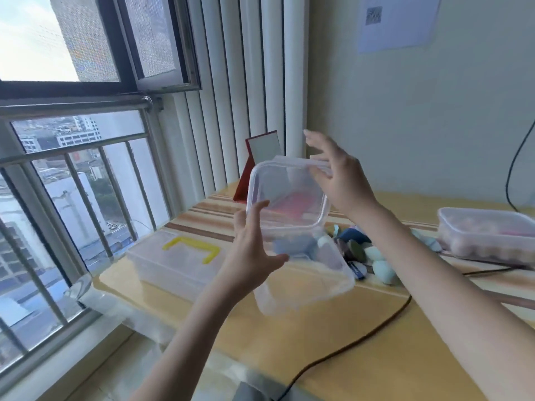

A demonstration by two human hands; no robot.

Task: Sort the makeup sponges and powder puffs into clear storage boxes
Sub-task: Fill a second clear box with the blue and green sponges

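Covering the table (362,351) is a yellow cloth with brown and orange stripes on its far part, and a dark cable (341,347) runs across it below the right forearm. To the left of the hands there is a window (72,175) with metal bars, and through it city buildings show far below. White vertical blinds (249,91) hang behind the hands, and a paper sheet (398,21) is stuck on the pale wall above the right hand.

The clear box (304,282) is held up in the air between both hands, tilted, above the table. It is see-through plastic with round corners, and its clear lid (289,195) stands up from the box, facing the camera. Blur makes it hard to tell if the lid is joined to the box or apart from it. The left hand (254,250) holds the box from the left side, fingers on the lid edge and thumb curled under the box rim. The right hand (338,175) is at the top right corner of the lid with fingers spread; whether it touches the lid I cannot tell.

Under the right forearm, a heap of sponges and puffs (373,256) lies on the table, pale green and dark blue. To the right of that arm stands a second box (489,234), filled with pinkish pieces. Left of the left hand rests a larger box with a yellow handle (179,259). Behind the hands a red-framed mirror (260,163) leans.
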